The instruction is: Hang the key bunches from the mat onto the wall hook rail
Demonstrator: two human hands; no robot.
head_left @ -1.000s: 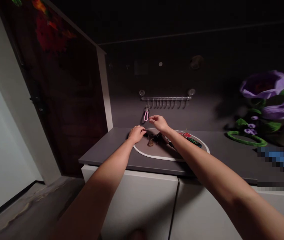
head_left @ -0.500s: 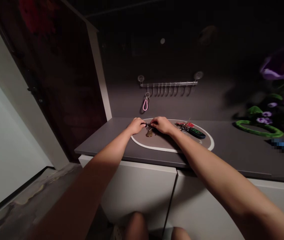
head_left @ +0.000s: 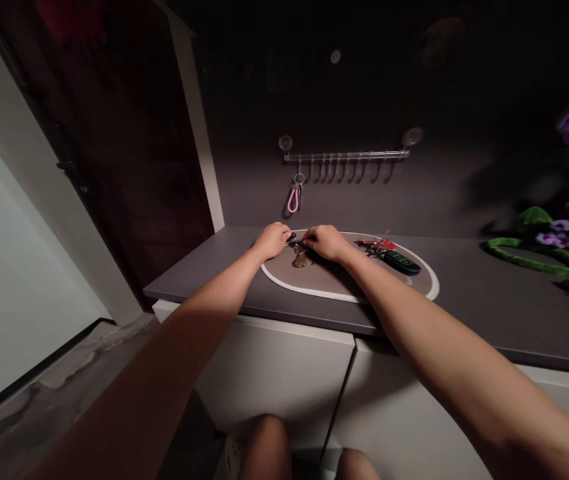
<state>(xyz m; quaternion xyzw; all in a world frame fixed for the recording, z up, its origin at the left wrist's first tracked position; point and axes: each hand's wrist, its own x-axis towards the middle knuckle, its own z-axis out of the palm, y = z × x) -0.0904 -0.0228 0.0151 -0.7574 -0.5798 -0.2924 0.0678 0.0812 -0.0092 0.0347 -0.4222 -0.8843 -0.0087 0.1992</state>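
Note:
A small bunch of keys [head_left: 300, 260] with a brass-coloured piece hangs or lies between my two hands, over the oval brown mat [head_left: 314, 292]. My left hand [head_left: 271, 241] pinches its dark upper part from the left. From the right, my right hand [head_left: 326, 242] is closed at the ring end, fingertips together; exactly what they grip is partly hidden. On the mat to the right lies another set of keys [head_left: 377, 252] with a red tag [head_left: 388, 245] and a dark fob with green markings [head_left: 402, 262].
Above the mat, a clear hook rail [head_left: 347, 157] is fixed to the dark wall, with a pink loop keychain [head_left: 293, 199] on its left hook. At right stand purple flowers [head_left: 557, 233] and a green fuzzy ring [head_left: 539, 261]. White cabinet doors [head_left: 284, 373] are below the counter.
My view has shifted slightly, so the rail and flowers sit higher and further right. My left fingers have moved a little, showing more of the dark part of the bunch.

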